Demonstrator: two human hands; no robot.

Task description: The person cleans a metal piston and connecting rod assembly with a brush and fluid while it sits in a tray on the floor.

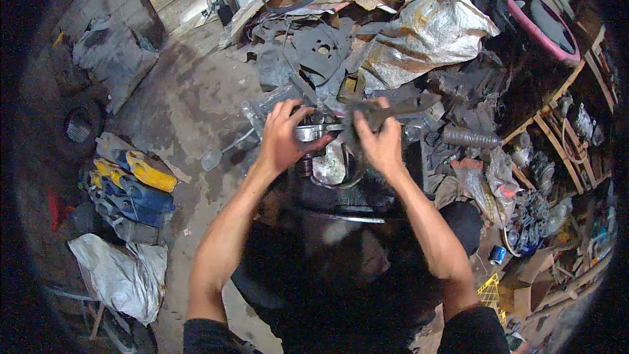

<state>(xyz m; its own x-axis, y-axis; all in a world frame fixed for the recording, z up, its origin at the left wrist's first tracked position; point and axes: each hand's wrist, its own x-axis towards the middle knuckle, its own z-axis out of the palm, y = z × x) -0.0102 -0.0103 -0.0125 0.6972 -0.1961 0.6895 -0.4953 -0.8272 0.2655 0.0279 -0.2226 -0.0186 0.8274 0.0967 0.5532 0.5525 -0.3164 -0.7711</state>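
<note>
My left hand curls around a shiny metal part, its thumb along the near side and its fingers over the far side. A dark, blurred tool with a long flat bar is in my right hand, the bar pointing right. Its exact kind cannot be told. Below the metal part sits a round metal piece with a bright worn face, on a dark work surface. A small dark coiled or ribbed piece stands next to it. My hands partly hide the metal part.
Scrap metal sheets and a dirty white woven sack lie beyond my hands. Blue and yellow plastic pieces and a white sack lie on the left. A clear plastic bottle and wooden slats are on the right.
</note>
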